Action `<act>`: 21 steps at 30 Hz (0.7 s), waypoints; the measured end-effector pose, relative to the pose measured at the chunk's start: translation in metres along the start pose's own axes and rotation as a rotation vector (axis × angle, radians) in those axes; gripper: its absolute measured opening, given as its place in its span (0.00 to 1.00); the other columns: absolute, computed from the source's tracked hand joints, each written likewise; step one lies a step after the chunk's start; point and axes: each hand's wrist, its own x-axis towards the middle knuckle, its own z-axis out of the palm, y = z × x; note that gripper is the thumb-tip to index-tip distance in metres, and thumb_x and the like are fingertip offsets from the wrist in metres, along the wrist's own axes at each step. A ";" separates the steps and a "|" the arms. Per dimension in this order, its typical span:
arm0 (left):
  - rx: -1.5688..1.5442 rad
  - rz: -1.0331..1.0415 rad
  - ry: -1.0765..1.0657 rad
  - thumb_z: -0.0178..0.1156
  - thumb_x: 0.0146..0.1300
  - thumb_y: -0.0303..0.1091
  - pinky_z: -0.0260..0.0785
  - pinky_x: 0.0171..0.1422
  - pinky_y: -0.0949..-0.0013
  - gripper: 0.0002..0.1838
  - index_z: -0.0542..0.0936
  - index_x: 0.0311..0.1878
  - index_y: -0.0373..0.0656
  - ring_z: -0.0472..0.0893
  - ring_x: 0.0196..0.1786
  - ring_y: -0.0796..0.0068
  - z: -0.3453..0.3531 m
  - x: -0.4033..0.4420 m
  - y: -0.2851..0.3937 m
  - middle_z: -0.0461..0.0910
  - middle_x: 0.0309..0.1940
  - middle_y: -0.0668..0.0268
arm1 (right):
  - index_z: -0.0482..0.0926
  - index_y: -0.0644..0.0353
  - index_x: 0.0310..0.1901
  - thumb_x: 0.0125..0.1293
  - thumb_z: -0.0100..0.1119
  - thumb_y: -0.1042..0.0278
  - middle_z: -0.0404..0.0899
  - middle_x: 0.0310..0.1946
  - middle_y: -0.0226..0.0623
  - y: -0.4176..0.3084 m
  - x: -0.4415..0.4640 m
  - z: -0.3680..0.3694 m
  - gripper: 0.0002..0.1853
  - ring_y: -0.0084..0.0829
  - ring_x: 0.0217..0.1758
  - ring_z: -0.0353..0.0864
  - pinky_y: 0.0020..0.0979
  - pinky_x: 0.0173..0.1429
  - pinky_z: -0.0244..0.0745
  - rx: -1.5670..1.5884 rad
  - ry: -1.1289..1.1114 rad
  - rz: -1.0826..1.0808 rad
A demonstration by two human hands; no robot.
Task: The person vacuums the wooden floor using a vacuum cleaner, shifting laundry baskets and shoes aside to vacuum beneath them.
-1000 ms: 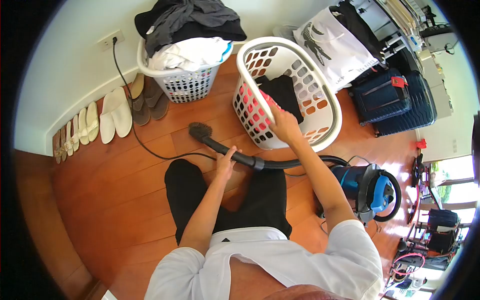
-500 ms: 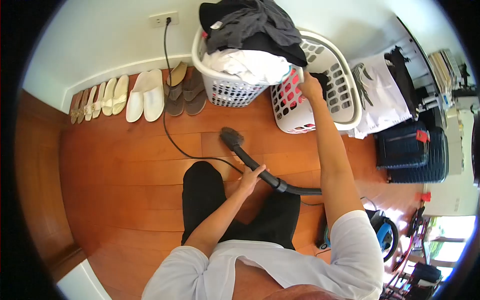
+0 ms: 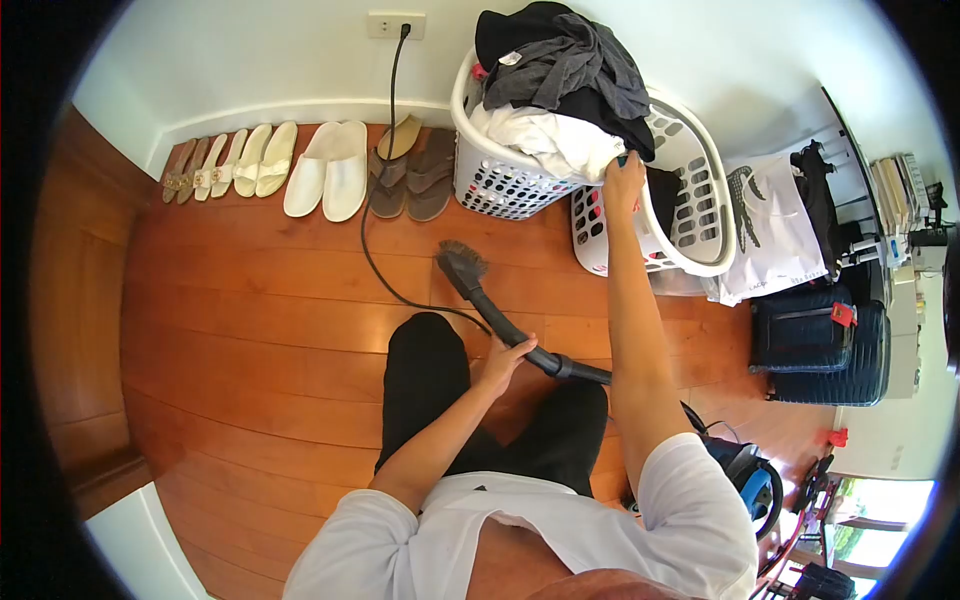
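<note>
Right hand (image 3: 622,186) moved to fuller basket (image 3: 505,187), arm (image 3: 638,310) stretched forward

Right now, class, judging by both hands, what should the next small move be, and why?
Probably slide the brush head forward toward the heaped laundry basket: the left hand holds the attached wand, bare floor shows between brush and basket, and the right hand is up by the basket's edge, clear of the wand.
</note>
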 end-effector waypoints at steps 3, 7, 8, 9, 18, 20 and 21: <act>-0.043 0.008 0.019 0.67 0.59 0.25 0.72 0.61 0.60 0.22 0.65 0.51 0.44 0.79 0.54 0.68 -0.004 -0.010 0.005 0.78 0.46 0.63 | 0.69 0.69 0.57 0.60 0.58 0.70 0.71 0.54 0.60 -0.002 0.017 0.011 0.24 0.57 0.53 0.76 0.53 0.54 0.74 -0.046 -0.123 0.439; -0.073 0.016 -0.049 0.67 0.59 0.23 0.73 0.60 0.62 0.22 0.66 0.51 0.45 0.79 0.52 0.68 -0.013 -0.013 0.000 0.77 0.47 0.63 | 0.68 0.65 0.56 0.61 0.59 0.72 0.76 0.46 0.51 0.000 0.005 0.003 0.22 0.48 0.43 0.82 0.49 0.34 0.82 0.780 -0.210 0.658; -0.083 0.001 -0.054 0.67 0.58 0.22 0.73 0.59 0.63 0.24 0.64 0.52 0.46 0.79 0.52 0.69 -0.015 -0.011 -0.003 0.77 0.47 0.64 | 0.68 0.64 0.56 0.61 0.58 0.72 0.76 0.46 0.49 -0.001 0.002 0.001 0.22 0.46 0.41 0.82 0.47 0.31 0.83 0.832 -0.219 0.655; -0.092 -0.014 -0.056 0.67 0.57 0.21 0.73 0.59 0.64 0.27 0.63 0.54 0.47 0.79 0.51 0.70 -0.015 -0.013 -0.001 0.76 0.47 0.64 | 0.67 0.63 0.56 0.61 0.58 0.73 0.76 0.45 0.47 0.000 0.000 0.000 0.21 0.45 0.40 0.83 0.45 0.29 0.83 0.884 -0.231 0.654; -0.090 0.048 0.022 0.66 0.55 0.20 0.74 0.59 0.61 0.26 0.63 0.52 0.46 0.79 0.51 0.68 -0.032 -0.021 0.007 0.76 0.48 0.63 | 0.62 0.61 0.64 0.63 0.53 0.72 0.78 0.44 0.45 -0.004 -0.065 -0.047 0.26 0.40 0.33 0.83 0.38 0.27 0.82 0.746 -0.294 0.596; -0.068 0.054 0.061 0.66 0.56 0.21 0.73 0.59 0.60 0.25 0.65 0.51 0.48 0.78 0.53 0.67 -0.030 -0.026 0.008 0.76 0.48 0.64 | 0.65 0.66 0.65 0.59 0.55 0.74 0.80 0.42 0.45 0.004 -0.085 -0.067 0.29 0.38 0.34 0.85 0.37 0.26 0.84 0.732 -0.282 0.598; -0.055 0.058 0.081 0.67 0.56 0.21 0.73 0.59 0.59 0.24 0.66 0.51 0.48 0.78 0.54 0.66 -0.028 -0.028 0.007 0.77 0.48 0.64 | 0.67 0.65 0.63 0.59 0.55 0.73 0.80 0.41 0.45 0.007 -0.092 -0.077 0.28 0.37 0.35 0.85 0.36 0.26 0.84 0.729 -0.272 0.588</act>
